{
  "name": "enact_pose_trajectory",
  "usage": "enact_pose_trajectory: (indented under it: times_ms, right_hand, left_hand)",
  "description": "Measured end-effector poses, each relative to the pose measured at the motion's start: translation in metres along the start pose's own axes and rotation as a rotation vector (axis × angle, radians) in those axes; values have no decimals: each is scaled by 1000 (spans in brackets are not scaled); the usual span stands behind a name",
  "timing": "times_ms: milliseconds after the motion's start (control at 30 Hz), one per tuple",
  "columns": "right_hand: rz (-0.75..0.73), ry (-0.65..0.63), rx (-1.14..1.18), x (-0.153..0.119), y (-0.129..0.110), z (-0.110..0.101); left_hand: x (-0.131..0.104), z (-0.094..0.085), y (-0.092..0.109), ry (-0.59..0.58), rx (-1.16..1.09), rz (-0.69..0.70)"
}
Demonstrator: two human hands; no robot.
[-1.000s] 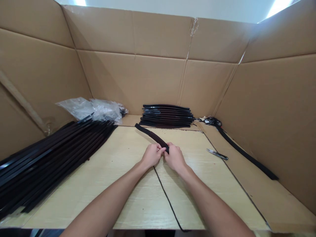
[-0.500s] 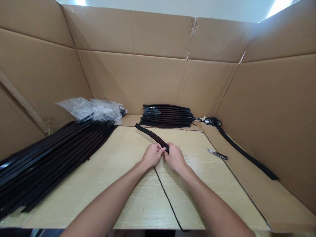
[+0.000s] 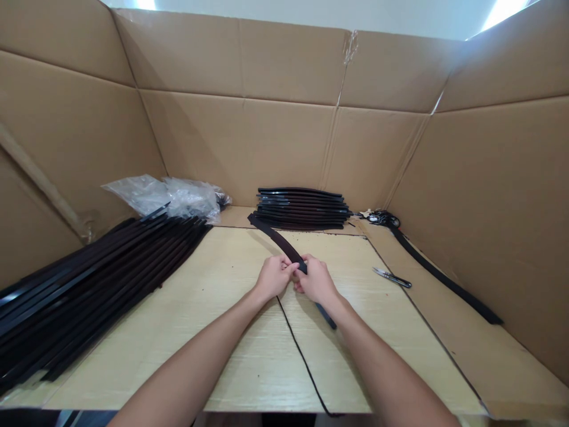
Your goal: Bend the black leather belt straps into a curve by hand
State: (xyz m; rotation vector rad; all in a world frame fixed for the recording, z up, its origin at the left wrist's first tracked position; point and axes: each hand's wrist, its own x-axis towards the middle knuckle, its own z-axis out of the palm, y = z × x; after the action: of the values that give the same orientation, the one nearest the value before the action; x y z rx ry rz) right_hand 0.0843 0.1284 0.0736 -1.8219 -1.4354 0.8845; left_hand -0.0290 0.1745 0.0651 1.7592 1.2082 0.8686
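A long black strip point(image 3: 281, 242) runs slantwise through both hands over the middle of the table. My left hand point(image 3: 274, 277) pinches it from the left, thumb and fingers pressed together. My right hand point(image 3: 316, 279) is closed round it just beside, the two hands nearly touching. The strip's far end reaches toward the back edge of the tabletop, and its near end sticks out beneath my right wrist. A thin black cord or line point(image 3: 299, 350) runs from below my left hand to the table's front edge. The parts of the strip inside my fingers are hidden.
Many black strips point(image 3: 102, 284) lie piled at the left, with clear plastic bags point(image 3: 178, 196) behind. A neat stack of shorter strips point(image 3: 302, 209) sits at the back. Thread snips point(image 3: 392, 277) and another black strip point(image 3: 444, 277) lie at right. Cardboard walls point(image 3: 240, 142) surround the table.
The strip's far end has shifted slightly back and to the right. Its near end now shows below my right wrist. My right hand has turned a little; my left hand has barely moved.
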Motion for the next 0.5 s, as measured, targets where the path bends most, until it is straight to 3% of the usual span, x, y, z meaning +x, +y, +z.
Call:
enact_pose_trajectory:
  times_ms: [267,500]
  right_hand:
    - [-63,-84,334,-4,-16,-6]
    - [-47,-58,487,-9,-21,-9]
  left_hand:
    - [1,-12,4,-48,-393,-76]
    - [-5,-14,14,-41,-500,-66]
